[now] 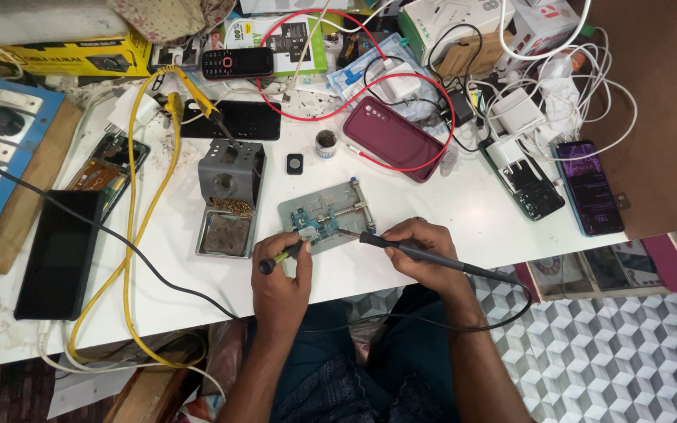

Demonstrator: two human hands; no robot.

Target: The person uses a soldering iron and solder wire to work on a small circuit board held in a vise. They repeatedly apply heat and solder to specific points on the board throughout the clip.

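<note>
A circuit board [316,222] sits in a holder plate [327,215] near the front edge of the tabletop [432,204]. The soldering iron stand [229,196] is just left of the plate, and left of that a dark tablet [58,254] lies flat. Behind the plate are a small tin [325,143] and a phone case [392,139]. Two phones [559,186] lie side by side at the right.
</note>
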